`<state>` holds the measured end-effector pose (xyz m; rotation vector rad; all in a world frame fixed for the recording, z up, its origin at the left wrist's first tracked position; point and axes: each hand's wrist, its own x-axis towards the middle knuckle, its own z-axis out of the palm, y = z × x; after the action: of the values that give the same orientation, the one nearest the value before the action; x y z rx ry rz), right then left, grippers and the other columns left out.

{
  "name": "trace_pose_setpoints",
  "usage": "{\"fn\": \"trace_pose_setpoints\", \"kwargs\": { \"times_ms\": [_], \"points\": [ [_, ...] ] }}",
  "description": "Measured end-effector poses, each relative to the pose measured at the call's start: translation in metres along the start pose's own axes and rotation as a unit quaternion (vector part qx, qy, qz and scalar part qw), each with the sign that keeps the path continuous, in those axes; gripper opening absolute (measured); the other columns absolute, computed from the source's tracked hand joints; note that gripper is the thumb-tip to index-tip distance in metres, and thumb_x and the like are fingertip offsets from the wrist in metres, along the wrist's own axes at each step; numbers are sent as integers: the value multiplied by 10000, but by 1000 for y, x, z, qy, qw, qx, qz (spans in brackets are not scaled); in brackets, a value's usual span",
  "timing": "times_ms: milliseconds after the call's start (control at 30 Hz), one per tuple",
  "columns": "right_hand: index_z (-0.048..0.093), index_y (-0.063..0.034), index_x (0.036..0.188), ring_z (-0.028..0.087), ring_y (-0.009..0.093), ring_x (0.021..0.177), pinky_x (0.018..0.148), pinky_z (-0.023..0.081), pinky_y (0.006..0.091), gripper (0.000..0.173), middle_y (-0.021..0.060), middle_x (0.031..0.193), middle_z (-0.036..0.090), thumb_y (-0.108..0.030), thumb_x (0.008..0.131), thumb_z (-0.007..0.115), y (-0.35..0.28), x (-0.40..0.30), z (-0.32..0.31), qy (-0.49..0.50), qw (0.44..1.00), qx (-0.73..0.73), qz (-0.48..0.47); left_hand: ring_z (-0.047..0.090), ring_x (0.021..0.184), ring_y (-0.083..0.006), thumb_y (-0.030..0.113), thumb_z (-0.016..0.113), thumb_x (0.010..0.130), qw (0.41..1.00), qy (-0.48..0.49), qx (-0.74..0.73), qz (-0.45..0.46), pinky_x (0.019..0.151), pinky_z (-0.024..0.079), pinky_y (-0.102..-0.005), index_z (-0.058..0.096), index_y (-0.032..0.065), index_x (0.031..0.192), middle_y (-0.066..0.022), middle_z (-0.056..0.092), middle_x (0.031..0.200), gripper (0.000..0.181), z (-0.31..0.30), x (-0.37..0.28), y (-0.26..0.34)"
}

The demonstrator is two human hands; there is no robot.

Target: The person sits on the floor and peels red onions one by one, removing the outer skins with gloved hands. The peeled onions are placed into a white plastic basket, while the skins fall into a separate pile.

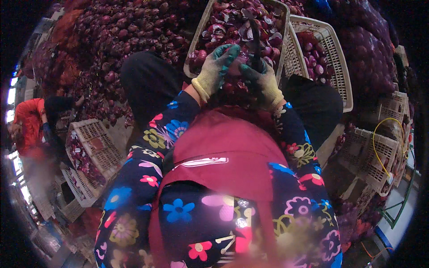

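Observation:
My left hand [213, 72], in a yellow knit glove with green coated fingers, is closed around a red onion [236, 67] above the near edge of a plastic crate [192, 59]. My right hand [263, 78], gloved alike, grips a dark curved blade or tool [256, 40] that points away from me, and its fingertips are beside the onion. The exact kind of tool cannot be told. Inside the crate are onion skins, cut ends and onions. Between my hands and the maroon apron [224, 134] lie more dark red skins.
A large heap of red onions [134, 30] spreads ahead and left. To the right stands a second crate [345, 70] with peeled onions [313, 60], near full mesh sacks [365, 50]. Further crates [97, 144] stand at the left, where a person in orange [30, 117] bends over.

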<state>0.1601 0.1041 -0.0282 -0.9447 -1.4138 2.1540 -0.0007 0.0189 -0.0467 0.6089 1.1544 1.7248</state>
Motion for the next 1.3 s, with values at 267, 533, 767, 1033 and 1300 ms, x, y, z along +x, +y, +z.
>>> {"fn": "trace_pose_setpoints", "kwargs": {
  "times_ms": [267,533,767,1033,1300],
  "points": [
    [648,-115,925,497,50,628,516,380,234,119,-70,758,565,-183,925,745,11,1,13,85,994,57,-29,650,942,-113,224,651,992,991,28,-106,74,861,532,-290,689,72,1103,-38,718,1115,192,-10,22,-13],
    [625,-198,915,480,70,569,476,371,231,171,-83,705,527,-353,966,672,10,-6,13,14,955,275,114,626,978,-167,361,575,1001,982,125,94,101,883,507,-337,646,78,980,-25,662,1010,293,3,10,13],
    [651,-188,1099,508,84,557,445,404,223,340,-67,706,556,-489,941,660,14,19,-6,-30,911,394,122,578,617,-136,301,542,1028,997,-27,-66,22,572,459,-289,709,54,884,-10,681,776,331,-10,17,-21],
    [663,-189,1176,380,103,539,447,329,239,406,-48,661,462,-525,959,598,19,35,-45,-175,836,504,125,663,1041,-426,390,669,948,775,4,621,116,889,533,-455,687,137,1226,-139,721,1104,377,-12,18,16],
    [665,-226,1133,460,101,488,418,333,238,259,-56,607,531,-430,990,596,-14,20,-25,-21,956,252,147,600,915,-48,439,670,965,987,-74,142,3,715,529,-244,606,91,1344,26,672,1108,518,-14,29,16]
  ]
}}
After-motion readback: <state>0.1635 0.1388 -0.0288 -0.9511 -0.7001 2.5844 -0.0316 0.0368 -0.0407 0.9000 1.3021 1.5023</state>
